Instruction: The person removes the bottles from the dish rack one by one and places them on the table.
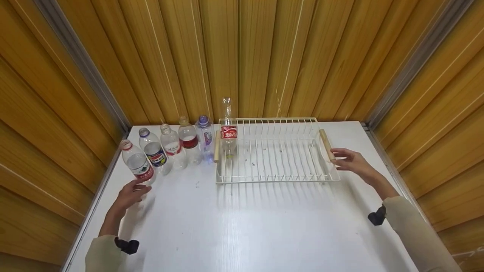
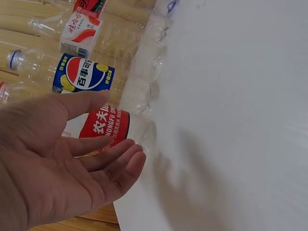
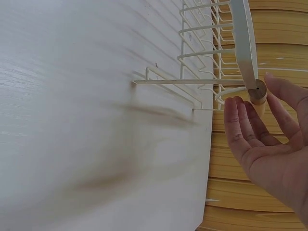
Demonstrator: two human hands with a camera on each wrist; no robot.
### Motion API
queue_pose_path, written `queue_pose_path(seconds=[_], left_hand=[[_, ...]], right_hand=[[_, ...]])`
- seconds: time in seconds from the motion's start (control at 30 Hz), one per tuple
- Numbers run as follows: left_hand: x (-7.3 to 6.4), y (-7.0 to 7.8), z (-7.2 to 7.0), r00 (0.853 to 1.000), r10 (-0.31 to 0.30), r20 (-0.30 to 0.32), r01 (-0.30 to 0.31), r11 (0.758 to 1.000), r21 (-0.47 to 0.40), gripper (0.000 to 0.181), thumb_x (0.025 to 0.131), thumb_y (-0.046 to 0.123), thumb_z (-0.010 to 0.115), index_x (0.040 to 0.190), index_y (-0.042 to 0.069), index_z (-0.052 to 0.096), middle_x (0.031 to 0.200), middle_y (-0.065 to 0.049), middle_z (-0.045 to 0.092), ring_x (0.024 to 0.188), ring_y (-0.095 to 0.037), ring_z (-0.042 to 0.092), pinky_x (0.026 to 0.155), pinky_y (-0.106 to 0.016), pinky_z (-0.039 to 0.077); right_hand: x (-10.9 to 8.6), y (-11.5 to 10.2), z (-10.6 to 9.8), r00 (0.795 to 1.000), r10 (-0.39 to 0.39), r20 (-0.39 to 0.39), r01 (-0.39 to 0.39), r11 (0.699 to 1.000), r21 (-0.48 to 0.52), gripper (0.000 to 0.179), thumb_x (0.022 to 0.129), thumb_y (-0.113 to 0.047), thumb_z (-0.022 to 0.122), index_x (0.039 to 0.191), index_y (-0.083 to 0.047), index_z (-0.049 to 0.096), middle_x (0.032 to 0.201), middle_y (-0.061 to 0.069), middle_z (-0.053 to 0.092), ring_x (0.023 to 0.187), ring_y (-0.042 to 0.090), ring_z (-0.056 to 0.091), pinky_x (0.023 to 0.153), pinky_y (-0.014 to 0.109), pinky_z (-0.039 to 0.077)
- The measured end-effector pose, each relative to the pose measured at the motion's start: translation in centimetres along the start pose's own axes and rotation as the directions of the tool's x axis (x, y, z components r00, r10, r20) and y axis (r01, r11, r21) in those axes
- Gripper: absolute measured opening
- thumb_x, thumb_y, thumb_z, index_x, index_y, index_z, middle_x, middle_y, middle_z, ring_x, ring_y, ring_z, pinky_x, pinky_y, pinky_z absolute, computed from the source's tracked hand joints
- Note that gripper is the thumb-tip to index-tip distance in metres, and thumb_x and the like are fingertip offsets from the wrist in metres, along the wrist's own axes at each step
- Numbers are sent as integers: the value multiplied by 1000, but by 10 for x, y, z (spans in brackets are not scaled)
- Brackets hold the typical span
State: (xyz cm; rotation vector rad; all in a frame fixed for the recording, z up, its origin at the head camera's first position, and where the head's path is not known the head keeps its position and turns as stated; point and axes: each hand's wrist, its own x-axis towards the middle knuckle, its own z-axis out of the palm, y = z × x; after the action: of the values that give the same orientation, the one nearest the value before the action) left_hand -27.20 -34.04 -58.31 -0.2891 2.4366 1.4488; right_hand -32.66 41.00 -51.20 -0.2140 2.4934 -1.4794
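My left hand (image 1: 132,193) is beside the base of a clear bottle with a red label (image 1: 145,172). In the left wrist view its thumb and fingers are spread in front of that bottle, without closing round it. A white wire rack (image 1: 278,182) rests on the table. The right hand (image 1: 351,163) loosely holds the near end of its right wooden handle (image 3: 258,94), thumb on one side and fingers on the other. Inside the rack's left end stands a clear bottle with a red cola label (image 1: 229,132).
Left of the rack stand a blue-labelled bottle (image 1: 157,158), a white-and-red-labelled bottle (image 1: 174,148), a dark-red-labelled bottle (image 1: 190,142) and a purple-capped bottle (image 1: 207,138). The white table (image 1: 242,234) meets wood-patterned walls (image 1: 257,56) at the back and sides.
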Motion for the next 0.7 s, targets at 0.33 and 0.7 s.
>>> queue_pose_path(seconds=[0.33,0.7], left_hand=[[1,46,35,948,219,232,-232,972,28,51,104,31,59,143,0,51,138,-25,59,126,-41,58,103,-54,53],[20,99,95,895,337,291,-338,940,-46,53,102,26,62,152,15,47,146,-25,55,129,-41,58,105,-56,51]], right_hand=[[-2,-2,2,1000,0,5,0,1000,13,62,101,-21,65,152,4,40,151,32,43,106,-3,64,93,27,59],[-8,1,2,1000,-17,-19,17,1000,21,59,102,-19,64,150,6,41,147,35,45,103,-5,64,90,23,59]])
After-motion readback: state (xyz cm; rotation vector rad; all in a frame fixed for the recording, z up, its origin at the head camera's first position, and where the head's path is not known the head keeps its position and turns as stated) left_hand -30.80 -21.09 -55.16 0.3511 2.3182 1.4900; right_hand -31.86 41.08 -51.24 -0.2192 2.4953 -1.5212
